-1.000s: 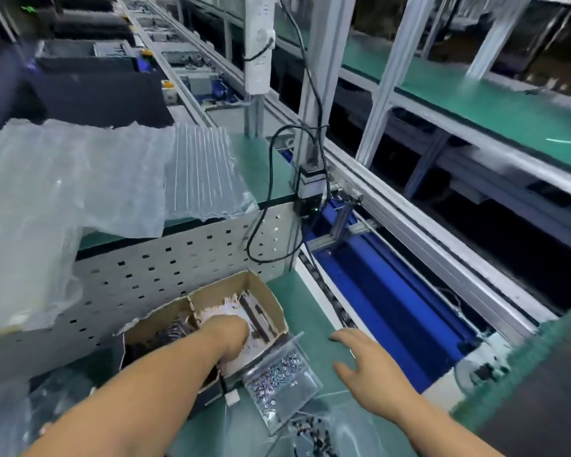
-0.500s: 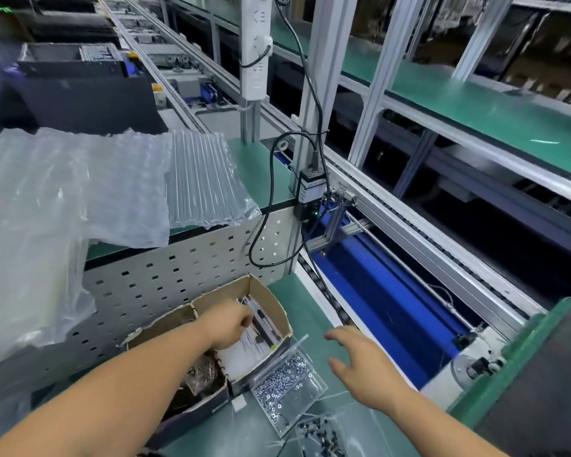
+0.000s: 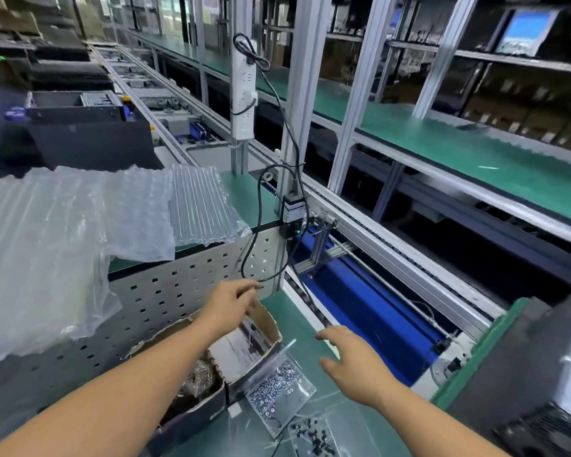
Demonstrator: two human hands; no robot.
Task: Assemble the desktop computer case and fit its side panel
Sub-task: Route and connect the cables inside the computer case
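An open cardboard parts box point(image 3: 272, 328) stands on the green bench, with paper and dark bagged parts inside. My left hand point(image 3: 229, 303) is raised just above the box's far corner, fingers curled and blurred; whether it holds anything is hidden. My right hand point(image 3: 351, 359) hovers with fingers spread over the bench, to the right of the box. A clear bag of silver screws point(image 3: 277, 390) leans against the box, and a bag of black screws point(image 3: 314, 437) lies in front. A dark computer case point(image 3: 541, 374) sits at the lower right edge.
Bubble wrap point(image 3: 63, 242) covers the raised shelf on the left above a perforated panel point(image 3: 178, 291). A black cable point(image 3: 256, 242) loops down from a small black unit point(image 3: 292, 212) on the post. A blue conveyor channel point(image 3: 360, 308) runs to the right. Another black case point(image 3: 89, 136) stands far left.
My left hand has come up out of the cardboard box and moved toward its far corner near the cable. My right hand stayed hovering over the bench. The camera tilted up.
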